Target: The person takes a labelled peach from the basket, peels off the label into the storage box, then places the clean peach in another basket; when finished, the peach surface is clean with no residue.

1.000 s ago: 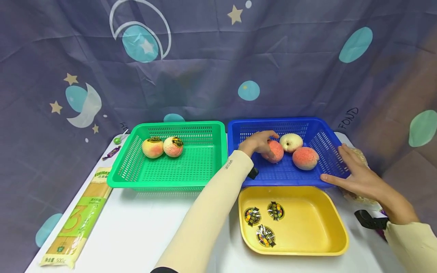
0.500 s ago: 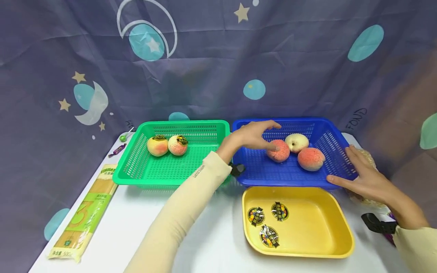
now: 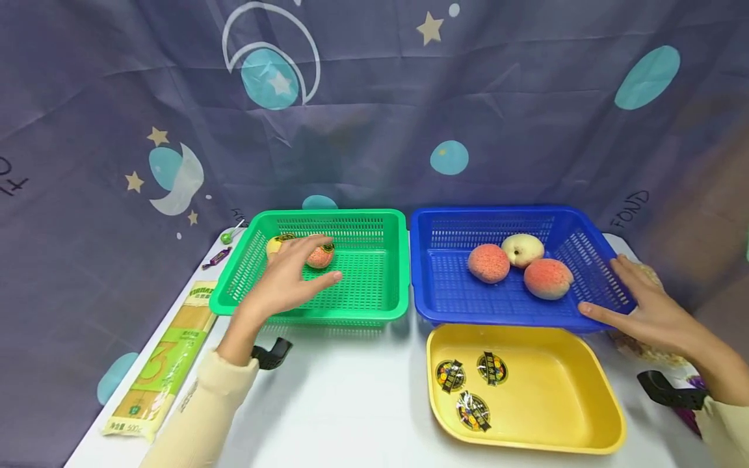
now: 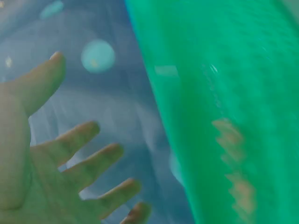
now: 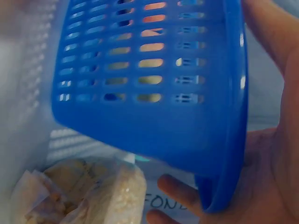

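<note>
My left hand [image 3: 289,279] reaches over the green basket [image 3: 310,315], thumb and fingers spread, holding nothing; the left wrist view shows its spread fingers [image 4: 91,163] near the basket's wall. Two stickered peaches lie in there, a yellowish peach [image 3: 274,247] and a pinkish peach [image 3: 320,257], both partly hidden by the hand. The blue basket [image 3: 445,305] holds a red peach [image 3: 489,263], a pale peach [image 3: 523,250] and another reddish peach [image 3: 549,279]. My right hand [image 3: 655,315] rests at that basket's right front corner, fingers fairly straight along the rim.
A yellow tray [image 3: 556,416] with three round black stickers stands in front of the blue basket. On the left lie a pasta packet [image 3: 160,364], a purple-wrapped candy [image 3: 216,259] and a green lollipop [image 3: 227,238]. A plastic bag [image 5: 88,186] sits beyond the right hand. A patterned curtain [image 3: 374,117] hangs behind.
My left hand has moved leftward from the red peach in the blue basket to above the green basket. The right hand stays at the blue basket. The view has turned slightly left.
</note>
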{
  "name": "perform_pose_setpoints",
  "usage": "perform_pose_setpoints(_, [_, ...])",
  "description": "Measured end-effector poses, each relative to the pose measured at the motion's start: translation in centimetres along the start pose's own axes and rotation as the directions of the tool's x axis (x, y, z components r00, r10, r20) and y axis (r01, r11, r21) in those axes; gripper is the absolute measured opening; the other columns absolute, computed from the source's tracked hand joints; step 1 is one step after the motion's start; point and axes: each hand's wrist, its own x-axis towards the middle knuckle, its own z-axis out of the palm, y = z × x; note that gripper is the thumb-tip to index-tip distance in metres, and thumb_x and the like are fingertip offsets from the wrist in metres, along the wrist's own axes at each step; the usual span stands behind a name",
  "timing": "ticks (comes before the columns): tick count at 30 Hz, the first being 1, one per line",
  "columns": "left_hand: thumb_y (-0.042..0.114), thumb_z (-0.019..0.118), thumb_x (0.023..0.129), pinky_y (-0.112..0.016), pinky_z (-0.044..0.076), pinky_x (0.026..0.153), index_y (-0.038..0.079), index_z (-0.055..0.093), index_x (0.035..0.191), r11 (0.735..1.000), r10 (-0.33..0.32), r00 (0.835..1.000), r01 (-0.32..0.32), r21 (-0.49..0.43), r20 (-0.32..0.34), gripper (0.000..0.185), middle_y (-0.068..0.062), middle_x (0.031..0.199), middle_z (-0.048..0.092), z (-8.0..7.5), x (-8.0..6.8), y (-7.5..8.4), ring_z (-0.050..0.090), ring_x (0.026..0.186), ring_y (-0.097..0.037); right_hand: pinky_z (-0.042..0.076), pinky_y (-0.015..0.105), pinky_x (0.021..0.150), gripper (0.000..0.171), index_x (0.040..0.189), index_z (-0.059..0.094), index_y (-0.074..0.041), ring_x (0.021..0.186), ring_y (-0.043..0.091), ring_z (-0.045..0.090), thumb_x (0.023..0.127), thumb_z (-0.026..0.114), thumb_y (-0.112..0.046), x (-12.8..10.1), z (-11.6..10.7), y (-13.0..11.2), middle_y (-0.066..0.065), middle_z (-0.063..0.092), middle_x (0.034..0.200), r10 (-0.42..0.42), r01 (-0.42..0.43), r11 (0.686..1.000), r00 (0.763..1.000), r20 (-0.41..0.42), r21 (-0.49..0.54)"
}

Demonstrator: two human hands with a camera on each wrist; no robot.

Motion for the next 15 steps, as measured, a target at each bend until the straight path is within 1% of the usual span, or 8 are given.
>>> perform_pose_setpoints(1, [0.052, 0.07, 0.092, -0.067, 0.024, 0.113, 0.022, 0.045, 0.153, 0.999, -0.037, 0.999, 0.037, 0.016, -0.036, 0.072, -0.005, 0.157, 0.046, -0.2, -0.9, -1.1, 0.034, 0.145, -0.037, 0.001, 0.084, 0.108, 0.108, 0.159, -0.003, 0.007, 0.148, 0.063, -0.007, 0.094, 0.065, -0.047, 0.1, 0.0, -0.1, 0.035, -0.011, 0.164, -0.006, 0.006, 1.0, 1.0, -0.018, -0.004])
perform_pose_setpoints(2, [0.052, 0.07, 0.092, -0.069, 0.02, 0.113, 0.02, 0.045, 0.153, 0.997, -0.067, 0.995, 0.069, 0.033, -0.071, 0.073, -0.007, 0.161, 0.042, -0.4, -1.7, -2.1, 0.028, 0.15, -0.039, 0.001, 0.084, 0.109, 0.107, 0.159, 0.0, 0.009, 0.147, 0.064, -0.005, 0.094, 0.065, -0.047, 0.2, 0.0, -0.1, 0.037, -0.007, 0.164, -0.007, 0.007, 1.0, 0.999, -0.037, -0.009])
perform_pose_setpoints(3, [0.054, 0.069, 0.092, -0.071, 0.018, 0.112, 0.019, 0.044, 0.154, 0.993, -0.095, 0.99, 0.101, 0.054, -0.105, 0.075, -0.009, 0.161, 0.041, -0.6, -2.5, -3.0, 0.025, 0.151, -0.041, 0.002, 0.083, 0.109, 0.106, 0.158, 0.003, 0.011, 0.146, 0.065, -0.002, 0.094, 0.065, -0.047, 0.4, -0.1, -0.2, 0.039, -0.004, 0.163, -0.005, 0.004, 1.0, 0.998, -0.055, -0.018])
perform_pose_setpoints(5, [0.056, 0.068, 0.092, -0.071, 0.018, 0.109, 0.018, 0.044, 0.154, 0.983, -0.139, 0.976, 0.157, 0.094, -0.169, 0.077, -0.012, 0.162, 0.039, -0.9, -3.9, -4.8, 0.021, 0.152, -0.044, 0.007, 0.083, 0.109, 0.102, 0.156, 0.011, 0.014, 0.143, 0.068, 0.006, 0.095, 0.065, -0.047, 0.6, -0.2, -0.3, 0.043, 0.004, 0.16, 0.015, -0.018, 0.999, 0.996, -0.093, -0.032])
perform_pose_setpoints(7, [0.058, 0.066, 0.092, -0.07, 0.019, 0.106, 0.016, 0.044, 0.154, 0.971, -0.167, 0.961, 0.199, 0.13, -0.221, 0.078, -0.015, 0.162, 0.039, -1.1, -5.2, -6.2, 0.02, 0.152, -0.047, 0.014, 0.083, 0.107, 0.096, 0.154, 0.019, 0.015, 0.139, 0.07, 0.015, 0.096, 0.063, -0.048, 0.9, -0.3, -0.6, 0.046, 0.013, 0.157, 0.055, -0.061, 0.997, 0.99, -0.132, -0.042])
perform_pose_setpoints(9, [0.059, 0.065, 0.092, -0.07, 0.018, 0.104, 0.015, 0.043, 0.154, 0.962, -0.19, 0.949, 0.231, 0.146, -0.252, 0.08, -0.017, 0.161, 0.039, -1.1, -6.5, -7.4, 0.018, 0.152, -0.048, 0.02, 0.082, 0.105, 0.089, 0.151, 0.028, 0.016, 0.134, 0.069, 0.023, 0.098, 0.06, -0.048, 1.1, -0.4, -0.8, 0.047, 0.021, 0.153, 0.095, -0.103, 0.994, 0.98, -0.174, -0.04])
perform_pose_setpoints(11, [0.061, 0.065, 0.091, -0.07, 0.018, 0.102, 0.014, 0.042, 0.154, 0.954, -0.214, 0.94, 0.26, 0.151, -0.266, 0.082, -0.018, 0.161, 0.039, -1.0, -7.6, -8.4, 0.016, 0.152, -0.049, 0.026, 0.081, 0.102, 0.084, 0.148, 0.034, 0.016, 0.13, 0.068, 0.03, 0.1, 0.058, -0.048, 1.4, -0.3, -1.0, 0.047, 0.028, 0.149, 0.126, -0.135, 0.99, 0.97, -0.208, -0.034])
perform_pose_setpoints(15, [0.063, 0.064, 0.09, -0.071, 0.019, 0.101, 0.011, 0.04, 0.156, 0.945, -0.248, 0.928, 0.295, 0.143, -0.279, 0.088, -0.018, 0.162, 0.038, -0.6, -9.2, -9.7, 0.015, 0.152, -0.051, 0.031, 0.08, 0.097, 0.08, 0.143, 0.04, 0.018, 0.123, 0.067, 0.035, 0.101, 0.056, -0.049, 1.8, -0.1, -1.5, 0.048, 0.034, 0.143, 0.155, -0.169, 0.985, 0.957, -0.243, -0.036])
